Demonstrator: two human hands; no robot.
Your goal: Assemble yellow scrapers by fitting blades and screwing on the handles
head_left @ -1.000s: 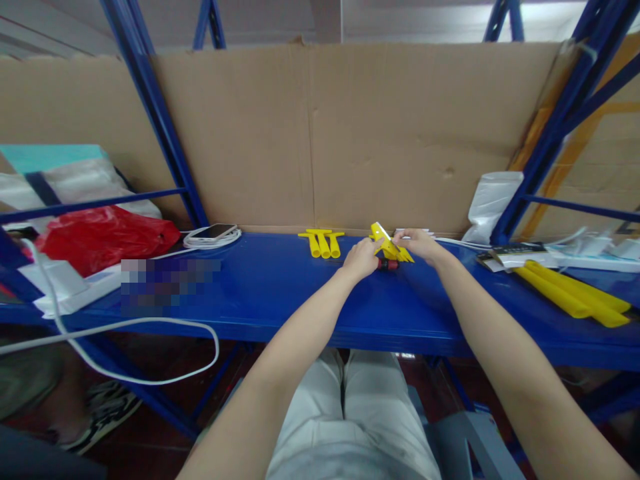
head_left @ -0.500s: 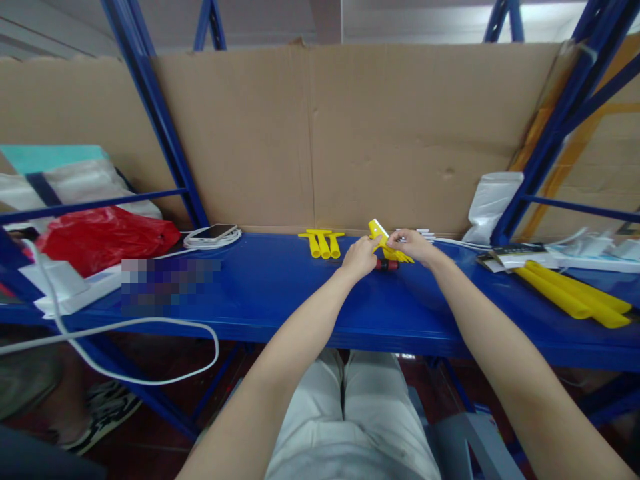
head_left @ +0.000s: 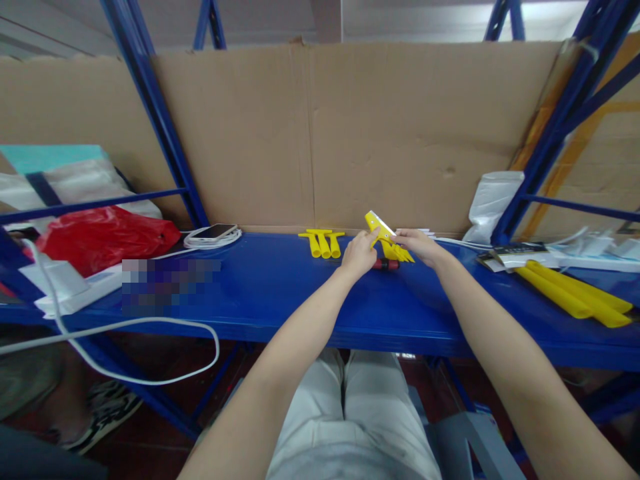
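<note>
My left hand (head_left: 361, 253) is closed on a yellow scraper head (head_left: 376, 225), which has a pale strip along its upper edge and tilts down to the right. At the lower right end of that strip, my right hand (head_left: 419, 244) pinches with its fingertips. Below the hands lies a red-and-black handle (head_left: 389, 265), perhaps a screwdriver's, partly hidden by the left hand. Several small yellow pieces (head_left: 401, 254) rest on the table under the right hand. To the left, three yellow T-shaped parts (head_left: 325, 247) lie side by side.
Yellow tubes (head_left: 575, 293) and a packet (head_left: 520, 257) lie on the blue table (head_left: 280, 287) at right. A white pouch (head_left: 493, 207) leans by the post. At left are a phone (head_left: 216, 231), a red bag (head_left: 110, 237) and a looping white cable (head_left: 150, 382). Cardboard (head_left: 380, 133) stands behind.
The scraper head has risen slightly and turned, showing more of its pale edge. My right fingers have shifted a little to the strip's lower right end.
</note>
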